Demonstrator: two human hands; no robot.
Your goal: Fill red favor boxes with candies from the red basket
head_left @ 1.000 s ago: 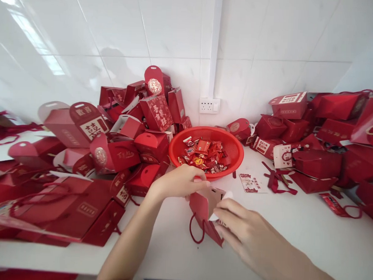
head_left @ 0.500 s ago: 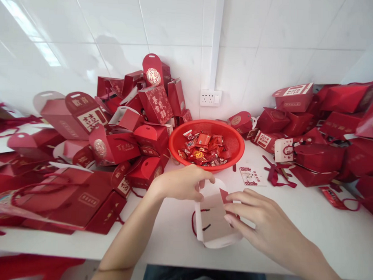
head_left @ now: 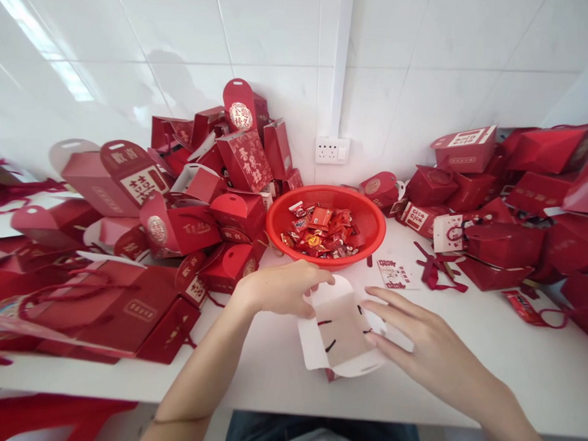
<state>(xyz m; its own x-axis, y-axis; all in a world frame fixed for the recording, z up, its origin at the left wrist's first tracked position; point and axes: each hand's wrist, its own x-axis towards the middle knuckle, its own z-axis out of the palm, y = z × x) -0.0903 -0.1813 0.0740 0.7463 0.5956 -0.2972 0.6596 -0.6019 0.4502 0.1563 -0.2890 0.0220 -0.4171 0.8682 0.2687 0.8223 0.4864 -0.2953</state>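
Observation:
A small red gift box (head_left: 345, 325) with a white inside stands in front of me on the table, its flaps spread outward. Dark cord ends poke through its inner walls. My left hand (head_left: 282, 287) is closed on the box's far left edge, fingers curled over the flap and thumb inside. My right hand (head_left: 415, 328) is open at the box's right side, its fingers apart and the fingertips at the right flap. Just beyond the box sits a red plastic basket (head_left: 328, 191) with wrapped candies (head_left: 322, 231) in it.
Red gift boxes (head_left: 178, 232) are piled on the left, and more red boxes (head_left: 503, 247) on the right. A printed card (head_left: 395, 274), a dark red ribbon (head_left: 439, 267) and a red candy packet (head_left: 520, 307) lie right of the basket. A socket (head_left: 332, 150) is on the tiled wall.
The box's side flaps have swung outward, showing more of its white inside. My right fingers have moved right and spread apart; my left hand stays at the far left edge.

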